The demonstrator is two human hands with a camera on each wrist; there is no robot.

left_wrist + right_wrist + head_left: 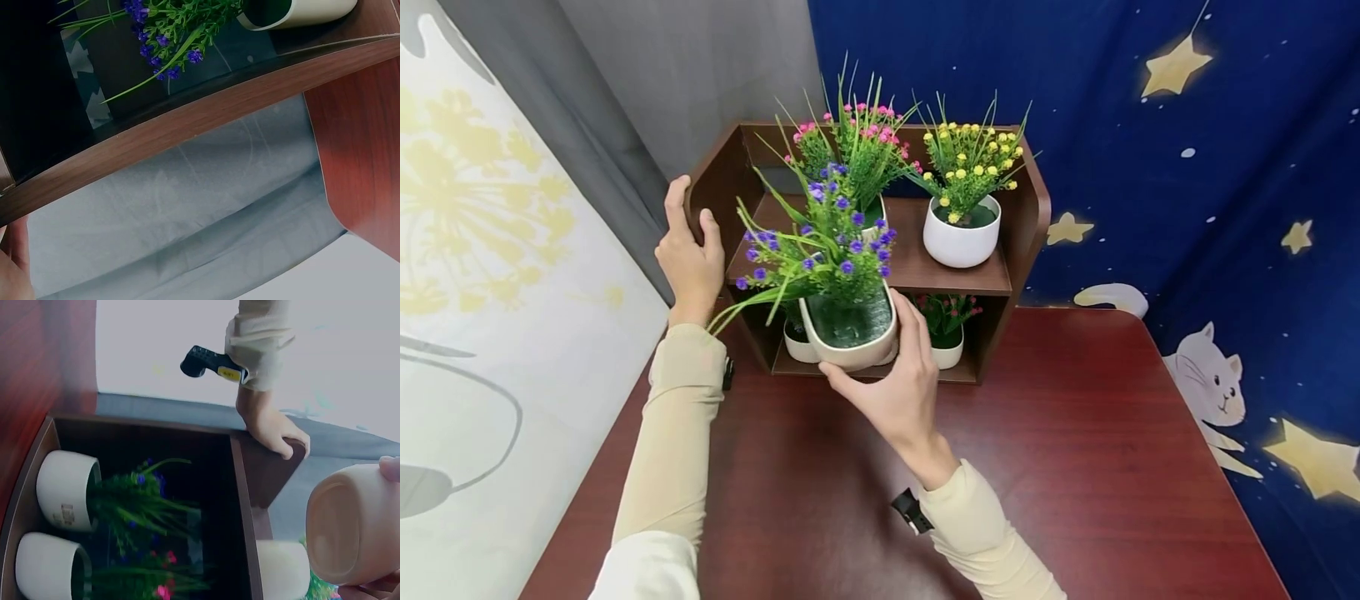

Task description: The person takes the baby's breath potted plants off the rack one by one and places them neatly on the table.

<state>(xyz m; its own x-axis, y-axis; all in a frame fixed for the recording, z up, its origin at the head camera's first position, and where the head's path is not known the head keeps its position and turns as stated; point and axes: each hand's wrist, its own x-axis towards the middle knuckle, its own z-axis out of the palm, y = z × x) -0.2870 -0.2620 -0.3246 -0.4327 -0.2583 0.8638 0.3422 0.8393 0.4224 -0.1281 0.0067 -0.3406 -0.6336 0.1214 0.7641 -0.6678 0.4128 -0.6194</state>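
Note:
My right hand grips the cream pot of purple artificial flowers, thumb at its front and fingers along its right side. The pot is held tilted in front of the two-tier brown wooden shelf. In the right wrist view this pot shows its underside, with fingertips at its edge. My left hand holds the shelf's left side panel, thumb on the inner side and fingers outside. From the right wrist view, the left hand is seen over that panel's edge.
On the upper tier stand a white pot of yellow flowers and pink flowers, partly hidden behind the held plant. Lower down are two white pots with purple and red flowers. The shelf stands on a reddish-brown table before curtains.

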